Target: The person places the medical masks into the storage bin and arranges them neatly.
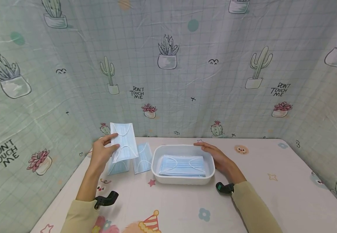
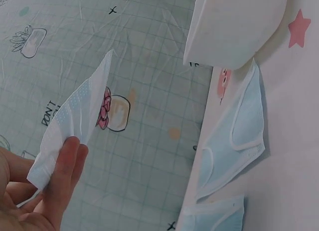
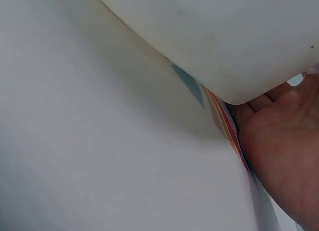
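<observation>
My left hand [image 1: 100,153] pinches a light blue face mask [image 1: 125,142] by its left side, thumb in front, and holds it up above the table. The left wrist view shows this mask [image 2: 75,111] nearly edge-on between thumb and fingers. Below and behind it, one flat mask [image 1: 119,167] is partly hidden, and a second mask [image 1: 143,158] lies beside the box. A white plastic box [image 1: 183,180] holds a stack of masks [image 1: 183,165], ear loops on top. Against the box's right back corner rests my right hand [image 1: 219,158], fingers extended along the rim; its palm [image 3: 284,136] shows beside the wall.
A printed white cloth [image 1: 168,207] covers the table. Behind and at both sides hangs a plastic curtain [image 1: 186,81] with cactus drawings, close to the table's back edge. Each wrist carries a black camera mount [image 1: 106,199].
</observation>
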### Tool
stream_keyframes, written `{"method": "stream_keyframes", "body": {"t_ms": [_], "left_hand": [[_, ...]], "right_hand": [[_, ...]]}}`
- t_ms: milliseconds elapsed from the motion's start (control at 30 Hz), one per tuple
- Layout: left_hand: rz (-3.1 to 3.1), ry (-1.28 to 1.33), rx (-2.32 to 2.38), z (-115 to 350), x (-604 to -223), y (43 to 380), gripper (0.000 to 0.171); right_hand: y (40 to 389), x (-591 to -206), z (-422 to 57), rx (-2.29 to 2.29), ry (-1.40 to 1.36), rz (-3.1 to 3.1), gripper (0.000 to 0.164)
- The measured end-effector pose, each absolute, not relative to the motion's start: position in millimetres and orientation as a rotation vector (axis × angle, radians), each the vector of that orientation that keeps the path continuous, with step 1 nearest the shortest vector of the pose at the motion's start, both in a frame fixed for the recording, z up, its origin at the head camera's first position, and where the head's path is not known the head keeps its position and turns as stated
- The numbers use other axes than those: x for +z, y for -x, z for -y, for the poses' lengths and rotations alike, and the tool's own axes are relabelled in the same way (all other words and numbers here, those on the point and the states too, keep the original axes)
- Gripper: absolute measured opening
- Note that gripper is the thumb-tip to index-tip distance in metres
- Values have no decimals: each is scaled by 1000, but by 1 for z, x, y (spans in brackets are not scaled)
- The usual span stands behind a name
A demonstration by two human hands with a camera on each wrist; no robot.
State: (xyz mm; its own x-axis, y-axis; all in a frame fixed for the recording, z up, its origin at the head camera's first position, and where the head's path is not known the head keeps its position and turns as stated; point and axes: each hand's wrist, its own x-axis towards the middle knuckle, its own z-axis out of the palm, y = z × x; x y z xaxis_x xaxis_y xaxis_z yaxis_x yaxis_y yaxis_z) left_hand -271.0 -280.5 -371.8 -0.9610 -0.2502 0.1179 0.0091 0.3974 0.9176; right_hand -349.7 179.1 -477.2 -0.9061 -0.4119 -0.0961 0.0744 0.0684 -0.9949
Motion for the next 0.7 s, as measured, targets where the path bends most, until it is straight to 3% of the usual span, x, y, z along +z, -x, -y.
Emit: {"method": "stream_keyframes", "body": {"t_ms": [700], "left_hand": [[2428,-94,-1653,256,-371,269,51]], "right_hand": [[351,-478,-179,-1903,344,-1988,43]]}}
